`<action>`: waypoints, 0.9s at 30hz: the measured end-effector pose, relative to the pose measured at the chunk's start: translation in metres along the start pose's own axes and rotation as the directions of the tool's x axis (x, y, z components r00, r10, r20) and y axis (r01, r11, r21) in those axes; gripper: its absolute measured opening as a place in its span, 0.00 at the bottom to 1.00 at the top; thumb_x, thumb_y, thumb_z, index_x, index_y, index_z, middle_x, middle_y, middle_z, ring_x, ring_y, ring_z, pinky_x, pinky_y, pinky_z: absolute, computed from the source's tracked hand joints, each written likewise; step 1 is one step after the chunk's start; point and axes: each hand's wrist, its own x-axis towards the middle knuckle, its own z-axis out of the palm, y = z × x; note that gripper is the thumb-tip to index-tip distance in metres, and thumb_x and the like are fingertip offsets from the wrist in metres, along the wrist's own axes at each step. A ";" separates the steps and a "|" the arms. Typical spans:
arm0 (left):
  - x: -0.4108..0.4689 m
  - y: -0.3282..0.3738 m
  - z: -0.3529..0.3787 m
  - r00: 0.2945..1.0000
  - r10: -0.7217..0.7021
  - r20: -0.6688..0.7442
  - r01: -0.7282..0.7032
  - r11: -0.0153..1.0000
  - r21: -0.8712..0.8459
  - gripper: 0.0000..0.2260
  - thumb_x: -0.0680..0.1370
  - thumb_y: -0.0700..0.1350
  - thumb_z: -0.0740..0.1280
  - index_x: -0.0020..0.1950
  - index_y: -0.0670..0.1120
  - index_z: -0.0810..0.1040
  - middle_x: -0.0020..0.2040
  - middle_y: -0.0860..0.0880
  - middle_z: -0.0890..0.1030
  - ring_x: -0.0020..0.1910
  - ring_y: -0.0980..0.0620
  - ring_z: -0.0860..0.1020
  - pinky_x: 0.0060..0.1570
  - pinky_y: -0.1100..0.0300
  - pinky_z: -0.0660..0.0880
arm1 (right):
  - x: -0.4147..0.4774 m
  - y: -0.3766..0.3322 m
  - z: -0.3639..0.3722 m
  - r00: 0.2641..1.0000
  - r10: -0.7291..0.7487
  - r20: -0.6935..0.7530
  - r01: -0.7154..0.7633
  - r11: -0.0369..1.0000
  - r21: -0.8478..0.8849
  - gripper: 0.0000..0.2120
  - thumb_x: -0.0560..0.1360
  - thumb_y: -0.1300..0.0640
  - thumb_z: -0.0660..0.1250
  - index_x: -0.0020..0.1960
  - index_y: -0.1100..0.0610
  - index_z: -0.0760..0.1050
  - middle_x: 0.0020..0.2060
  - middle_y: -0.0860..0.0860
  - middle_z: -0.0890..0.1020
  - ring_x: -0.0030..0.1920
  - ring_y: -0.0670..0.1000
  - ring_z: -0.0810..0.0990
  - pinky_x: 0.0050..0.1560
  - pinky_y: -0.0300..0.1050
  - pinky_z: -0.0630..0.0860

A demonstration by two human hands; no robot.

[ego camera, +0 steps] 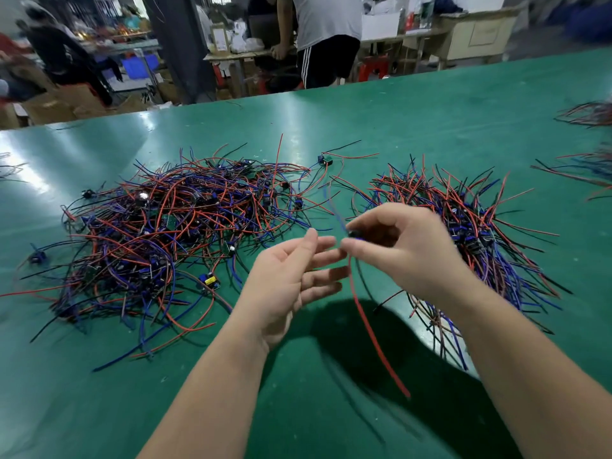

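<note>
My right hand (400, 246) pinches a small dark wired module (355, 234) above the green table (298, 134). Its red wire (374, 336) hangs down toward me, and a blue wire rises from it. My left hand (291, 283) is held open just left of the module, fingers straight and pointing at it, holding nothing. A large tangled pile of red, blue and black wired modules (172, 233) lies to the left. A second, neater pile (463, 233) lies to the right, partly hidden behind my right hand.
More wire bundles (589, 160) lie at the table's right edge. A single module with wires (325, 159) sits between the piles. People stand and sit beyond the far table edge among benches and boxes.
</note>
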 end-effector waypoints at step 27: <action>0.011 -0.006 -0.053 0.856 0.395 -0.333 0.239 0.269 0.933 0.20 0.75 0.35 0.62 0.65 0.48 0.73 0.59 0.43 0.74 0.55 0.43 0.72 0.52 0.53 0.69 | 0.010 0.036 -0.052 0.885 0.459 -0.081 -0.408 0.679 -0.611 0.08 0.67 0.50 0.76 0.33 0.52 0.82 0.26 0.50 0.80 0.30 0.45 0.75 0.30 0.38 0.65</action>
